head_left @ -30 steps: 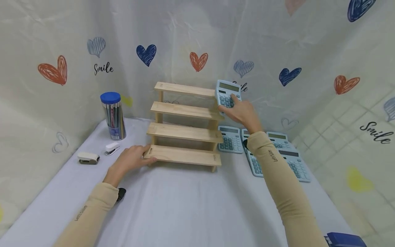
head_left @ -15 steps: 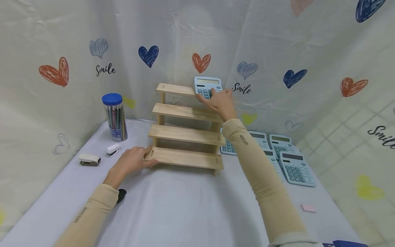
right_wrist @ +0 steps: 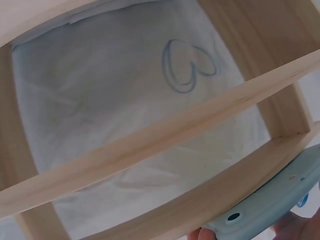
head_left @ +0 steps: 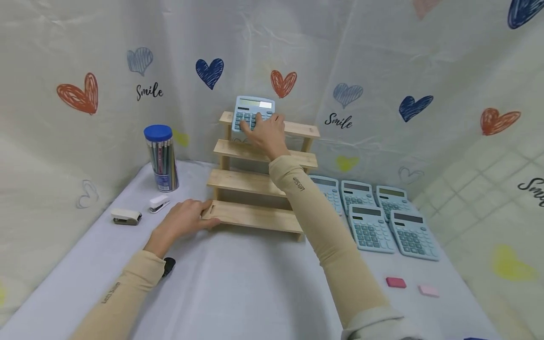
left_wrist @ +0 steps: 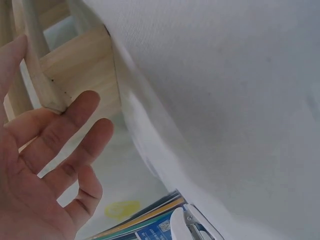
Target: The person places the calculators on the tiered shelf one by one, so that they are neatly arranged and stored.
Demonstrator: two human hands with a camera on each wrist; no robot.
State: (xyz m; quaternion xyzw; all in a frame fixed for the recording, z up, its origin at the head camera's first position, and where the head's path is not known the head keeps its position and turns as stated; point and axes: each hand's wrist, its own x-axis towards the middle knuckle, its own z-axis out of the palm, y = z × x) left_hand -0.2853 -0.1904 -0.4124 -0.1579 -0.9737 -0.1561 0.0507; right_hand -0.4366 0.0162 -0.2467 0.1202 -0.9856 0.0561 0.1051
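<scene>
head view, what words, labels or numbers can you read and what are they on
"Smile" on the backdrop cloth, left of the wooden rack.
"Smile" on the cloth again, right of the rack.
"Sm", cut off by the right edge of the picture.
Print on both sleeves: too blurred to read.
Pencil tub label: too small.
Calculator keys: too small.

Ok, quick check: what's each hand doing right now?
Left hand: open, fingers resting against the left end of the wooden rack's bottom step.
Right hand: holding a blue calculator at the rack's top step.
</scene>
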